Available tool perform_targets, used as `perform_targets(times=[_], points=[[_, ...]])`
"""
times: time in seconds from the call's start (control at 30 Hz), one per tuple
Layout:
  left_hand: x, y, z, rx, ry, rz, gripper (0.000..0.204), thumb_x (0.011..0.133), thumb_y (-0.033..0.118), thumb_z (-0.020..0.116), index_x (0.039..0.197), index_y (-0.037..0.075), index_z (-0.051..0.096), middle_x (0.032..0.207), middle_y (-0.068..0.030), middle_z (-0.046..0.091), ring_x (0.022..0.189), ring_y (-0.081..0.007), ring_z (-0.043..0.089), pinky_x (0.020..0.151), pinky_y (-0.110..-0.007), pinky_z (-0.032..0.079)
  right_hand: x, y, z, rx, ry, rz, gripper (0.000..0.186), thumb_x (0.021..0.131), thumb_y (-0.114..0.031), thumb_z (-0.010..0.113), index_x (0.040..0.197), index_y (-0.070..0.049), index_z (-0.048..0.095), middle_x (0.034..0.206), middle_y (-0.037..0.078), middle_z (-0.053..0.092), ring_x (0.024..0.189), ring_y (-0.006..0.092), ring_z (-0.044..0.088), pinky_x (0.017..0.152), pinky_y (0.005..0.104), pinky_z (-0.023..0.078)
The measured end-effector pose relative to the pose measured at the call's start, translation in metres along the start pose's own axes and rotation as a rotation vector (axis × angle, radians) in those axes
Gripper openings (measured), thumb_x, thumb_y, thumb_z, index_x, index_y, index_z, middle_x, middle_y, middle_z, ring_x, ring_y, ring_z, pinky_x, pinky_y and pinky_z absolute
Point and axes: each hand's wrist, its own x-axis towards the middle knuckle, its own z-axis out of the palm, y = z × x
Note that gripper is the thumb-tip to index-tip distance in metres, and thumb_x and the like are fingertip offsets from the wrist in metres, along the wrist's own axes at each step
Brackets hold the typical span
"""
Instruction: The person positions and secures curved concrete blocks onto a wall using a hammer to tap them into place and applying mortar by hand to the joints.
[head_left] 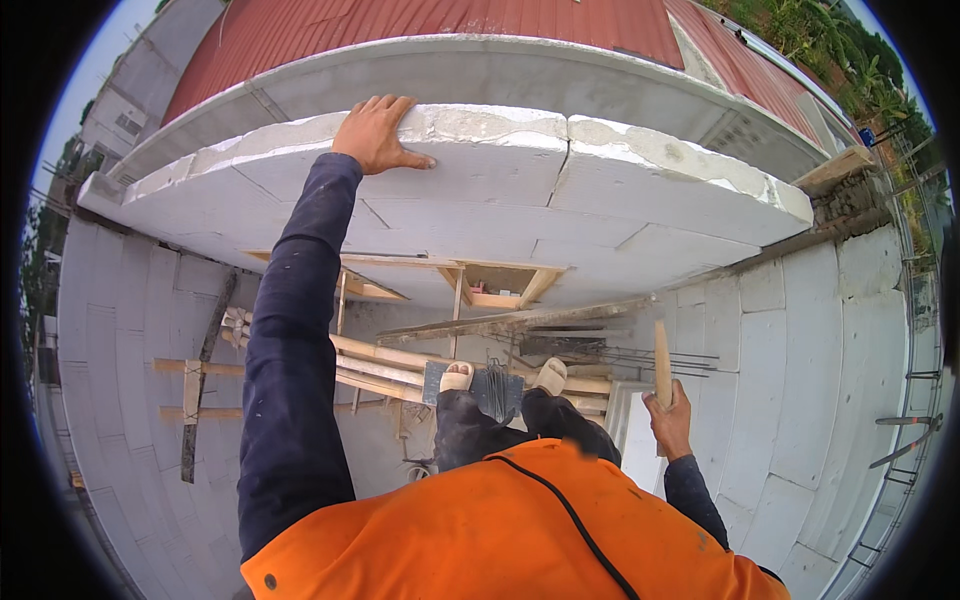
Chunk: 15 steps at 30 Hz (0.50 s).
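Note:
My left hand point(381, 137) rests on the rough top edge of a white block wall point(480, 160), its thumb apart from the fingers. That arm is stretched out ahead of me. At the right, lower down, my right hand point(670, 420) is closed round the pale wooden handle point(662, 360) of a tool held upright. The tool's head blends into the pale wall, so its kind is unclear. Mortar-like residue covers the wall's top, and a dark vertical joint point(560, 170) splits two blocks to the right of my left hand.
My sandalled feet point(456, 376) stand on a narrow support above timber poles point(380, 365). Bundled wire point(495, 390) lies between them. Thin steel bars point(660, 358) stick out at right. Beyond the wall is a red metal roof point(440, 25). Pincer-like handles point(908, 435) show at far right.

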Motion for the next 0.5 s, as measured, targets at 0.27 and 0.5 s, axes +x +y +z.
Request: perform_targets(times=[0.27,0.5], points=[[0.003,0.005,-0.003,0.026,-0.084,-0.053,0.117,0.068,0.078,0.086,0.158,0.012,0.051,0.150,-0.0178,0.059,0.146,-0.0351,0.050,0.126,-0.052,0.036,0.087,-0.157,-0.009,0.359,0.054,-0.184,0.026,0.097,-0.022,0.076,0.095,-0.005,0.057,0.073,0.002,0.056,0.055,0.0106,0.052,0.049,0.0299,0.044],[-0.061,0.021,0.025,0.106,0.293,-0.123,0.106,0.091,0.071,0.071,0.173,0.024,0.022,0.177,-0.0104,0.028,0.166,-0.0360,0.014,0.136,-0.059,0.012,0.150,-0.333,0.036,0.301,0.013,-0.641,0.047,0.099,-0.037,0.079,0.129,-0.002,0.069,0.105,0.005,0.068,0.097,0.0180,0.063,0.093,0.0357,0.051]])
